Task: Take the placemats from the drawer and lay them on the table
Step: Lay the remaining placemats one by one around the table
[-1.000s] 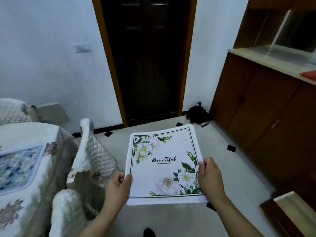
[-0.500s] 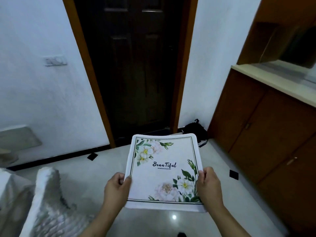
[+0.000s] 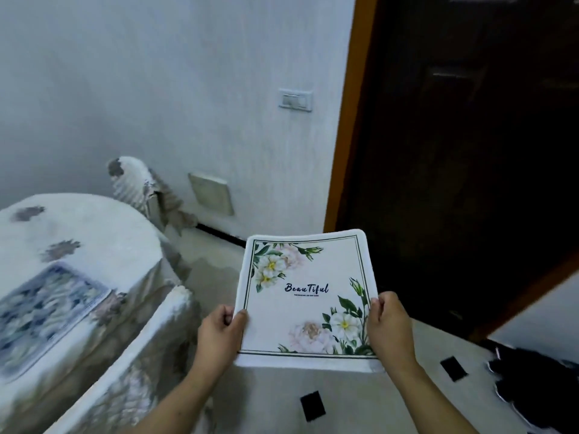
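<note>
I hold a white floral placemat (image 3: 305,296) flat in front of me, printed with flowers and the word "Beautiful". My left hand (image 3: 219,335) grips its near left edge, thumb on top. My right hand (image 3: 390,328) grips the near right edge the same way. The table (image 3: 94,233), under a white patterned cloth, lies to my left. A blue floral placemat (image 3: 40,311) rests on its near side. The drawer is out of view.
Two chairs with white quilted covers stand by the table, one at the near side (image 3: 150,346) and one at the far side (image 3: 134,183). A dark wooden door (image 3: 470,167) fills the right. Black floor markers (image 3: 312,405) and a black bag (image 3: 539,383) lie on the tiled floor.
My view has swung left: the wooden cabinet is gone from sight and the table with its blue placemat has come back in. Both hands keep the same hold on the floral placemat.
</note>
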A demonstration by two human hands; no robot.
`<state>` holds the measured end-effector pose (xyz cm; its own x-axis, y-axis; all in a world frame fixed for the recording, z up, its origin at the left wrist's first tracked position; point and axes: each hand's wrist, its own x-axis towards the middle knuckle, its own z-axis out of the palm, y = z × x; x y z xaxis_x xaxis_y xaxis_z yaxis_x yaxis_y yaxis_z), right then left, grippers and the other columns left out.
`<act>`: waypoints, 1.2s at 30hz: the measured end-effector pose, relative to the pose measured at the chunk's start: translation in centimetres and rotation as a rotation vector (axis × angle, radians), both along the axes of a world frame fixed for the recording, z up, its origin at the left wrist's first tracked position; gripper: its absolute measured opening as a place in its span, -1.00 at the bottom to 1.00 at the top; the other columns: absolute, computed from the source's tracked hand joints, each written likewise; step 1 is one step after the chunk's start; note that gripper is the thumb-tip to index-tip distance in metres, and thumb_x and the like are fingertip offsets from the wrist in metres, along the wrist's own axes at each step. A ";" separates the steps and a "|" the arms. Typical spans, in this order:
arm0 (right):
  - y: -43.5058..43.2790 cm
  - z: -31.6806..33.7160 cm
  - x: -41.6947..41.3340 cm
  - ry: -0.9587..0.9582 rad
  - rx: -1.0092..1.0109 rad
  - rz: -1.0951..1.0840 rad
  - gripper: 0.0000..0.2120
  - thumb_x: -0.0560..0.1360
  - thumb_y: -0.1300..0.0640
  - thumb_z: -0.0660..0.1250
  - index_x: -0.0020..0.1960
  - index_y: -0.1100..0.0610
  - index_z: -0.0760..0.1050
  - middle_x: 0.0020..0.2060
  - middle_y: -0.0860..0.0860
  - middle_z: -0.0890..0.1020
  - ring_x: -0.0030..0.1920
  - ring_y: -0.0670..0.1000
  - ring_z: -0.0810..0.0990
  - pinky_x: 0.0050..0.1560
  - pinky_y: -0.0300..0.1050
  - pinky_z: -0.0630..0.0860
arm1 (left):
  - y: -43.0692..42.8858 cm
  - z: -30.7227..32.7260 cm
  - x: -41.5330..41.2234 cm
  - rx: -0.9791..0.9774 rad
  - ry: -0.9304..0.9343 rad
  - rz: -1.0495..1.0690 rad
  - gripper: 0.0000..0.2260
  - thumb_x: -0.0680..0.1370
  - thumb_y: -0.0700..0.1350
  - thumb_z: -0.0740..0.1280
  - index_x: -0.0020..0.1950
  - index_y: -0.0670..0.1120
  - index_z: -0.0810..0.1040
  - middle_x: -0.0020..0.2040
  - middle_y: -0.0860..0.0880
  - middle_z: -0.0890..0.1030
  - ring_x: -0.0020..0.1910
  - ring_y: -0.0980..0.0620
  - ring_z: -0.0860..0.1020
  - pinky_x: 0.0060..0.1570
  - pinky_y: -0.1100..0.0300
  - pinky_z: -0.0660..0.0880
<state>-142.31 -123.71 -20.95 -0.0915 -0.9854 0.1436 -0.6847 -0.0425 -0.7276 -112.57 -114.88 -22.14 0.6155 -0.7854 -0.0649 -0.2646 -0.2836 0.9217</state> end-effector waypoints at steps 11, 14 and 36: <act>-24.2 0.1 10.4 0.036 0.019 0.106 -0.79 0.61 0.11 0.18 -0.20 0.04 0.32 -0.32 -0.02 0.49 -0.33 -0.05 0.49 -0.42 -0.23 0.29 | -21.7 -1.4 9.2 -0.006 -0.029 0.076 -0.82 0.48 -0.10 0.40 -0.31 0.04 0.49 -0.45 0.08 0.57 -0.53 0.20 0.43 -0.53 0.33 0.37; -30.6 1.1 13.3 0.022 0.003 0.091 -0.80 0.61 0.10 0.18 -0.20 0.04 0.32 -0.31 -0.02 0.49 -0.33 -0.06 0.50 -0.41 -0.22 0.30 | -28.4 0.1 12.0 -0.027 -0.053 0.088 -0.76 0.49 -0.14 0.40 -0.36 -0.06 0.46 -0.46 0.11 0.57 -0.53 0.21 0.45 -0.54 0.38 0.36; -61.4 1.1 60.7 -0.035 -0.049 1.090 -0.86 0.59 0.16 0.21 -0.14 0.18 0.40 -0.32 0.07 0.49 -0.33 0.08 0.45 -0.33 -0.08 0.33 | -40.6 1.6 35.4 0.083 -0.042 1.114 -0.78 0.53 -0.08 0.37 -0.31 -0.05 0.49 -0.41 0.01 0.56 -0.46 0.19 0.47 -0.48 0.23 0.36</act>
